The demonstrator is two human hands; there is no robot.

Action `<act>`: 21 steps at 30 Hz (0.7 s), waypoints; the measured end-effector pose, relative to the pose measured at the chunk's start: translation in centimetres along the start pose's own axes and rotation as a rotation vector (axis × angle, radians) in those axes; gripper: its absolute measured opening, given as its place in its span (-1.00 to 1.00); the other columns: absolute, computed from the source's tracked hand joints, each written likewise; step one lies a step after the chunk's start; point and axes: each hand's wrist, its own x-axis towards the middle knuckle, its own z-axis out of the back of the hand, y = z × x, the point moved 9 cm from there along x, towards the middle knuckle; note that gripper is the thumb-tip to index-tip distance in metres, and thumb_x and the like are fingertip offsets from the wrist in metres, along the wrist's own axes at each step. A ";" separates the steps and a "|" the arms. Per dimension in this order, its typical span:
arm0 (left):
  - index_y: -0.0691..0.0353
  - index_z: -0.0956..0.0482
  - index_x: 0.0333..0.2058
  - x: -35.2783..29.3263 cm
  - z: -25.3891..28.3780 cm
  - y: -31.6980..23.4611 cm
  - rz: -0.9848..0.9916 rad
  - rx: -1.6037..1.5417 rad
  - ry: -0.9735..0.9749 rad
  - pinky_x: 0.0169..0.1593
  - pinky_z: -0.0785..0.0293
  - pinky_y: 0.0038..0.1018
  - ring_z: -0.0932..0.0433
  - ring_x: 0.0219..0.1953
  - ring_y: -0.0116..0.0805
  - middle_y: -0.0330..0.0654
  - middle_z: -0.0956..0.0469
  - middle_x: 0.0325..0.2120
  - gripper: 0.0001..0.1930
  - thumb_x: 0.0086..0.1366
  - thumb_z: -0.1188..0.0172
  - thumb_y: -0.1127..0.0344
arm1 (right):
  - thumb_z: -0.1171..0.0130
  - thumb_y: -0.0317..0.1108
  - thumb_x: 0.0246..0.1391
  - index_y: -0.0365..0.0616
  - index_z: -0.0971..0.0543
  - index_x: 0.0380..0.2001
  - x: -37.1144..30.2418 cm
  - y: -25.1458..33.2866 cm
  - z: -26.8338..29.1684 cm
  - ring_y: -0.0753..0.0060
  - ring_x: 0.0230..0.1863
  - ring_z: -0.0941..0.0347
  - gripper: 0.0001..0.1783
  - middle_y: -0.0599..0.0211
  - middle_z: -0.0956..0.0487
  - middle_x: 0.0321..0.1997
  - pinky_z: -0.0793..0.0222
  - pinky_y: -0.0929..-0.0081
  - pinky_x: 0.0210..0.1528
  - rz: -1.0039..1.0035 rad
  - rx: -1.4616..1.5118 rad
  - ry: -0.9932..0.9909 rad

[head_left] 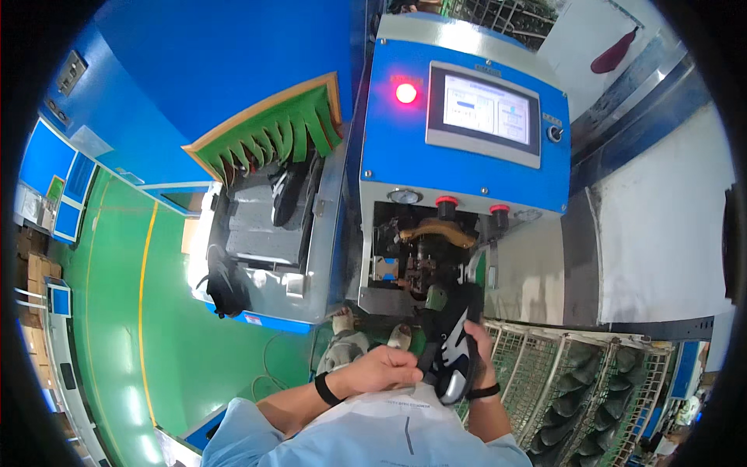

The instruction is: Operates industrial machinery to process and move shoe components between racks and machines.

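Note:
A black sneaker [456, 342] with white side stripes is held upright in front of my body, below the opening of a blue machine. My right hand [481, 352] is wrapped round its right side, near the sole. My left hand [387, 369] is on the other side with its fingers closed. Its fingertips meet a dark piece [428, 355] beside the sneaker; what exactly they pinch is hard to make out. Just above the sneaker, metal clamping parts [420, 272] and a curved brown pad [437, 230] show inside the machine.
The machine's blue panel [397, 148] carries a lit red lamp [406, 93], a touchscreen [484, 110] and red buttons [447, 204]. On the left, a conveyor [261, 233] under a green fringed curtain [272, 132] bears dark shoes. A wire rack [537, 366] with dark shoe forms stands at right.

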 end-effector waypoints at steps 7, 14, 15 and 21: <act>0.24 -0.66 -0.33 1.1 9.6 1.3 0.028 0.015 -0.488 -0.40 -0.34 -0.57 -0.42 -0.49 -0.61 -0.32 -0.55 -0.53 -0.76 0.42 -0.23 0.19 | -0.39 -0.46 -0.03 -0.36 -0.12 0.47 2.8 7.7 -5.0 0.39 0.13 -0.48 0.03 0.17 -0.50 0.24 -0.37 0.47 0.21 0.467 -0.930 -0.063; 0.26 -0.65 -0.25 5.2 16.2 6.4 0.060 -0.078 -0.662 -0.40 -0.38 -0.54 -0.45 -0.50 -0.53 -0.28 -0.58 -0.51 -0.77 0.43 -0.20 0.19 | -0.41 -0.10 -0.07 0.31 -0.12 0.53 7.0 6.3 -9.1 -0.28 -0.10 -0.58 0.09 -0.30 -0.45 0.09 -0.55 0.05 -0.13 0.465 -1.792 -0.245; 0.28 -0.65 -0.20 5.7 16.5 7.8 0.067 -0.132 -0.660 -0.37 -0.42 -0.51 -0.48 -0.49 -0.47 -0.27 -0.58 -0.50 -0.75 0.44 -0.17 0.20 | -0.38 -0.08 -0.03 0.32 -0.10 0.54 7.1 5.8 -10.3 -0.27 -0.13 -0.59 0.07 -0.32 -0.42 0.13 -0.57 0.05 -0.18 0.402 -1.946 -0.261; 0.28 -0.61 -0.21 6.3 17.0 9.7 0.060 -0.420 -0.634 -0.38 -0.37 -0.48 -0.45 -0.50 -0.43 -0.26 -0.53 -0.50 -0.83 0.45 -0.18 0.29 | -0.28 -0.01 0.11 0.15 -0.05 0.54 11.1 5.5 -10.5 -0.43 0.01 -0.54 0.00 -0.61 -0.21 0.32 -0.58 -0.02 -0.17 0.268 -1.912 -0.246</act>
